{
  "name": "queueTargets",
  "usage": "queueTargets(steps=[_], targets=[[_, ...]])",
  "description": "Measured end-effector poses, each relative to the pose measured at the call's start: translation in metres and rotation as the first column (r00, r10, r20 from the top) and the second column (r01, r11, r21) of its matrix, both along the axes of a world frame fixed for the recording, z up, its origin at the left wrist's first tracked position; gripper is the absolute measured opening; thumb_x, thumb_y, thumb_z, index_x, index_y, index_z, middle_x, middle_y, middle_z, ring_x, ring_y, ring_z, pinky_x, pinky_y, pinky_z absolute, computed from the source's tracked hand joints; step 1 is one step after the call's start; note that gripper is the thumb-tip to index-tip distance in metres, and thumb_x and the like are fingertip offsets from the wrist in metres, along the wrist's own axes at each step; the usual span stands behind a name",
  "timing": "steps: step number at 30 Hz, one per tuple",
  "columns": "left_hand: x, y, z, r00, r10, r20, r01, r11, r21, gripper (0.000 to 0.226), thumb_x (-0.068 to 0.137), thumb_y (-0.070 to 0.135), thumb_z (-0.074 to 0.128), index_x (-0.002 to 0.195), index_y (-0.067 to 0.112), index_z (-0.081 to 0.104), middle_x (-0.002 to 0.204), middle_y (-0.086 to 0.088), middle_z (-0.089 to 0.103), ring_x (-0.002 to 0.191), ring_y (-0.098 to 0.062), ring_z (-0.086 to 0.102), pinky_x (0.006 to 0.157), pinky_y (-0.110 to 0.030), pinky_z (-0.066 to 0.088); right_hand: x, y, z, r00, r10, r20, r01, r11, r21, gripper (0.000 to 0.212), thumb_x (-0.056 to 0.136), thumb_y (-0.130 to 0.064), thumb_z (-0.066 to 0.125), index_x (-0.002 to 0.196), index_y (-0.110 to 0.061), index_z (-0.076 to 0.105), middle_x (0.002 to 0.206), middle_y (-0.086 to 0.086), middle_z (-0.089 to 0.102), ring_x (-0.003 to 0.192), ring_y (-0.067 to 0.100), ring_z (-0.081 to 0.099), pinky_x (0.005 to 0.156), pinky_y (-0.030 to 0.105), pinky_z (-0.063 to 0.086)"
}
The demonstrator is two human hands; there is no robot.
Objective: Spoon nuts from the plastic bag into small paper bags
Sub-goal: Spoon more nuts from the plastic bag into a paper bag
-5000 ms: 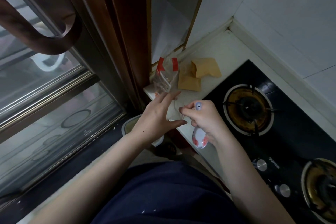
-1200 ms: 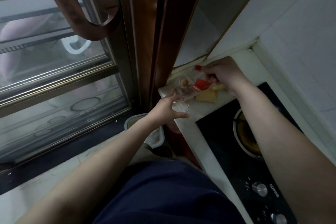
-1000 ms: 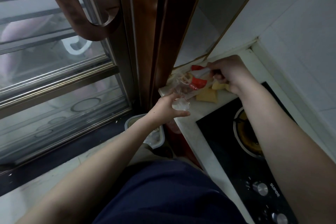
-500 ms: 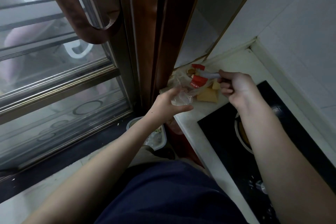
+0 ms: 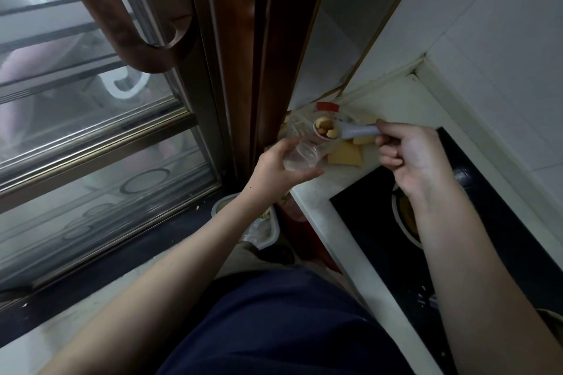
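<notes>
A clear plastic bag (image 5: pixel 300 128) with red strips lies at the counter's far left corner against the door frame. My left hand (image 5: pixel 280 169) grips its near end, fingers curled round the crumpled plastic. My right hand (image 5: pixel 406 151) holds the handle of a pale spoon (image 5: pixel 358 131); its bowl carries several nuts (image 5: pixel 325 128) and hovers above the bag. Small tan paper bags (image 5: pixel 345 155) lie flat on the counter just right of the plastic bag, partly hidden by the spoon and my right hand.
The white counter (image 5: pixel 323 192) is narrow, bounded by a wooden door frame (image 5: pixel 259 55) on the left and tiled wall (image 5: pixel 493 55) behind. A black gas hob (image 5: pixel 380 222) fills the counter's right. A tray-like container (image 5: pixel 268 228) sits on the floor below.
My right hand has drawn back from the bag, lifting the spoon out with nuts in its bowl. My left hand stayed gripping the bag's near end.
</notes>
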State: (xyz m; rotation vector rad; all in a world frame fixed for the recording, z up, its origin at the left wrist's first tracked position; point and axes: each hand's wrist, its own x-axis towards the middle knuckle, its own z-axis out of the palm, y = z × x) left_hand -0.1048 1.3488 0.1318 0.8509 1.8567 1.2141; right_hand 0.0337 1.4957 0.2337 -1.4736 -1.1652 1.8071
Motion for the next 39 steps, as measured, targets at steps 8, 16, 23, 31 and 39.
queueTargets(steps=[8,16,23,31,39], targets=[[0.003,-0.002,0.015,0.996,0.026,-0.081,-0.019,0.996,0.086,0.062,0.073,0.036,0.084,0.125,0.015,0.058,0.119,0.004,0.062,0.111,-0.008,0.057,0.093,-0.026,0.049,0.004,-0.021,-0.002,0.989,0.113,0.092,-0.132,0.965,0.226,0.017,0.083,-0.005,0.063,0.067,-0.001,0.059,0.048,0.004,0.051,0.033,0.008,0.033,0.035,0.013,0.021],[0.007,-0.005,0.024,0.998,0.034,-0.055,-0.025,0.988,0.153,0.054,0.075,0.033,0.083,0.122,0.022,0.058,0.118,0.007,0.065,0.111,-0.008,0.06,0.098,-0.037,0.05,0.004,-0.04,0.003,0.885,0.276,0.375,-0.447,0.729,0.519,0.023,0.089,-0.021,0.064,0.069,-0.012,0.069,0.053,0.004,0.055,0.044,0.009,0.043,0.046,0.023,0.036],[0.007,-0.009,0.02,0.999,0.029,-0.022,-0.024,0.984,0.177,0.057,0.076,0.032,0.082,0.127,0.026,0.058,0.12,0.01,0.065,0.113,-0.006,0.06,0.096,-0.035,0.053,0.004,-0.047,0.013,0.818,0.292,0.496,-0.571,0.516,0.639,0.011,0.091,-0.019,0.063,0.088,-0.025,0.071,0.053,-0.016,0.057,0.048,0.0,0.052,0.05,0.007,0.034],[0.002,-0.013,0.008,0.996,0.074,0.049,-0.079,0.991,0.112,0.062,0.075,0.037,0.082,0.129,0.023,0.055,0.11,0.013,0.065,0.099,0.01,0.059,0.079,-0.005,0.045,0.004,-0.025,0.023,0.847,0.137,0.513,-0.509,0.486,0.711,0.02,0.094,-0.023,0.058,0.084,-0.011,0.072,0.059,-0.003,0.059,0.051,0.014,0.053,0.056,0.035,0.049],[-0.002,-0.017,0.003,0.993,0.104,0.059,-0.109,0.991,0.083,0.063,0.071,0.048,0.077,0.126,0.027,0.054,0.108,0.016,0.064,0.1,0.012,0.057,0.076,-0.007,0.047,-0.036,-0.007,0.011,0.668,0.116,0.736,-0.741,0.202,0.641,0.023,0.094,-0.016,0.055,0.101,-0.002,0.072,0.097,0.019,0.071,0.088,0.031,0.066,0.079,0.04,0.054]])
